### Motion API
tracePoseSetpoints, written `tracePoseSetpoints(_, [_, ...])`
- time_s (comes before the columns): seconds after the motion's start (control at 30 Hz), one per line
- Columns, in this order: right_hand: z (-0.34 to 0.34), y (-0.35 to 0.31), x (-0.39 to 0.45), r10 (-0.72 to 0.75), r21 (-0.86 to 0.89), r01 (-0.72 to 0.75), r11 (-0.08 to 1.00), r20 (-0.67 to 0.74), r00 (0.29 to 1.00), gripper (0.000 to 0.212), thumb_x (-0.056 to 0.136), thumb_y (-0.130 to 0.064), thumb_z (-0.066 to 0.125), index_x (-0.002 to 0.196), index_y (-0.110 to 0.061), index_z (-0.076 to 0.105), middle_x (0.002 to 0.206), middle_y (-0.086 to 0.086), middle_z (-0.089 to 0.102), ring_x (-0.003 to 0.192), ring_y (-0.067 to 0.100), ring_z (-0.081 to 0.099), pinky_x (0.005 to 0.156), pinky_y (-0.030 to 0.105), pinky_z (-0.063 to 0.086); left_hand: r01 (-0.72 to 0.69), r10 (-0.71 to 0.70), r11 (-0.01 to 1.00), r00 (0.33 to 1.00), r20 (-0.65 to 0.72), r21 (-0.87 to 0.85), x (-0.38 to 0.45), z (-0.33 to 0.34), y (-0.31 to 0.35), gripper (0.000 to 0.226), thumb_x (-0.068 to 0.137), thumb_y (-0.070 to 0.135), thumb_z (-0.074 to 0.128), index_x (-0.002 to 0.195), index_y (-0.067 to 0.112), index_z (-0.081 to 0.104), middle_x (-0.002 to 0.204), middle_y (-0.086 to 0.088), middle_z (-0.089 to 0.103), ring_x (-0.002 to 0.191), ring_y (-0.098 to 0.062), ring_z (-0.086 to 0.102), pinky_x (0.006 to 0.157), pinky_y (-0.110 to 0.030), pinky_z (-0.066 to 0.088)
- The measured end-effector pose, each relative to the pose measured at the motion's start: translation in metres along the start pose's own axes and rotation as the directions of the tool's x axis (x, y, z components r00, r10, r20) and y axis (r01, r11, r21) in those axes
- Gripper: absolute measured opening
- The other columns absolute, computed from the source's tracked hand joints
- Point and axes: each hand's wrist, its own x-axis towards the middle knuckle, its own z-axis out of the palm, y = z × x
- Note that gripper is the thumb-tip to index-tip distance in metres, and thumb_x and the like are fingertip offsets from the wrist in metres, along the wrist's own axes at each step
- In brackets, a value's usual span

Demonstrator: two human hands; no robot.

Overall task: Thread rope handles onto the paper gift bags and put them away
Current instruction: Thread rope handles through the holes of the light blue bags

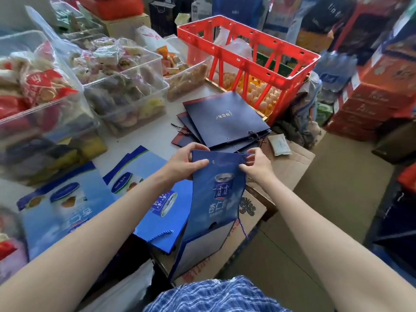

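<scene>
Both hands hold a blue paper gift bag up above the near right corner of the tabletop, top edge away from the person, bottom hanging twd the checked clothing. Left hand pinches the bag's top left corner, thumb on the printed face beside a punched hole, fingers curled behind. Right hand pinches at the top right corner, fingertips bunched at the edge; whether it also grasps the rope there, can't tell. A thin blue rope trails down along the bag's right edge.

Just beyond the held bag, a stack of dark navy bags lies flat nr the right edge of the tabletop, cords poking out at its sides. Left of the held bag, more blue printed bags lie flat along the near edge, one w/ a twisted blue handle showing.

Clear plastic bins of wrapped snacks fill the left side and far left of the tabletop. A red crate w/ eggs sits at the far right corner. Cardboard box just beside the right edge, under the right hand.
</scene>
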Motion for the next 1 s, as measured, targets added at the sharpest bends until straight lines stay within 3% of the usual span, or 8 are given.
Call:
tracePoseSetpoints(0.1, [0.009,-0.005,-0.004,0.066,0.097,-0.071,0.993,0.049,0.997,0.048,0.081,-0.012,0.071,0.122,-0.010,0.046,0.100,0.005,0.059,0.093,0.020,0.055,0.078,0.026,0.041,0.050,-0.049,0.998,0.998,0.026,-0.047,-0.004,-0.010,-0.006,0.020,0.091,0.009,0.057,0.107,0.021,0.054,0.090,-0.003,0.066,0.068,-0.008,0.066,0.059,-0.026,0.056])
tracePoseSetpoints(0.2, [0.022,-0.006,-0.006,0.122,0.097,-0.131,0.987,0.091,0.988,0.030,0.081,-0.005,0.065,0.108,-0.007,0.054,0.093,0.008,0.065,0.080,0.017,0.063,0.070,0.025,0.050,0.082,-0.082,0.996,0.997,-0.003,-0.020,-0.005,-0.013,-0.015,0.020,0.092,0.008,0.056,0.108,0.020,0.055,0.093,-0.004,0.064,0.073,-0.011,0.065,0.056,-0.023,0.055])
tracePoseSetpoints(0.27, [0.024,-0.012,-0.009,0.076,0.104,-0.093,0.990,0.153,0.985,0.017,0.082,0.000,0.059,0.097,-0.006,0.057,0.075,0.005,0.067,0.052,0.005,0.061,0.051,0.016,0.046,0.083,-0.076,0.980,0.996,-0.047,0.183,0.000,-0.016,-0.019,0.016,0.090,0.009,0.058,0.101,0.021,0.056,0.088,-0.006,0.062,0.075,-0.017,0.063,0.058,-0.028,0.056])
tracePoseSetpoints(0.33, [0.021,-0.024,-0.009,-0.031,0.103,0.009,0.995,0.209,0.977,0.010,0.083,0.001,0.057,0.086,-0.008,0.061,0.060,-0.006,0.066,0.041,0.004,0.054,0.050,0.017,0.044,0.096,-0.095,0.890,0.995,-0.026,0.445,0.006,-0.018,-0.022,0.016,0.086,0.010,0.062,0.100,0.016,0.060,0.088,-0.010,0.061,0.080,-0.025,0.062,0.069,-0.036,0.056])
tracePoseSetpoints(0.43, [0.017,-0.049,-0.013,-0.167,0.124,0.140,0.982,0.244,0.955,0.023,0.084,0.001,0.053,0.073,-0.017,0.059,0.062,-0.004,0.066,0.047,0.012,0.054,0.055,0.024,0.046,0.093,-0.102,0.736,0.994,-0.027,0.671,0.012,-0.015,-0.032,0.023,0.083,0.011,0.064,0.106,0.012,0.064,0.100,-0.013,0.062,0.092,-0.026,0.058,0.076,-0.029,0.046])
tracePoseSetpoints(0.67, [-0.010,-0.081,-0.014,-0.285,0.283,0.260,0.923,0.050,0.957,0.024,0.088,0.003,0.051,0.075,-0.014,0.062,0.063,0.001,0.065,0.041,0.005,0.055,0.051,0.017,0.046,0.135,-0.073,0.585,0.991,-0.114,0.800,0.031,-0.017,-0.047,0.028,0.089,0.013,0.057,0.117,0.010,0.058,0.121,-0.015,0.058,0.111,-0.031,0.053,0.087,-0.033,0.041])
tracePoseSetpoints(0.83, [-0.020,-0.098,-0.017,-0.359,0.514,0.297,0.805,0.025,0.933,0.012,0.090,0.003,0.054,0.091,-0.005,0.064,0.073,0.003,0.069,0.059,0.012,0.066,0.068,0.023,0.054,0.156,-0.081,0.571,0.988,-0.133,0.806,0.037,-0.020,-0.049,0.029,0.089,0.013,0.059,0.117,0.009,0.058,0.123,-0.014,0.058,0.113,-0.029,0.052,0.087,-0.031,0.041])
tracePoseSetpoints(1.0, [-0.037,-0.115,-0.020,-0.354,0.753,0.261,0.604,-0.040,0.935,0.013,0.089,0.004,0.055,0.088,-0.004,0.065,0.073,0.001,0.072,0.065,0.015,0.068,0.068,0.022,0.053,0.185,-0.097,0.574,0.983,-0.158,0.797,0.034,-0.021,-0.060,0.025,0.086,0.012,0.060,0.111,0.010,0.061,0.117,-0.014,0.060,0.106,-0.030,0.055,0.085,-0.035,0.044])
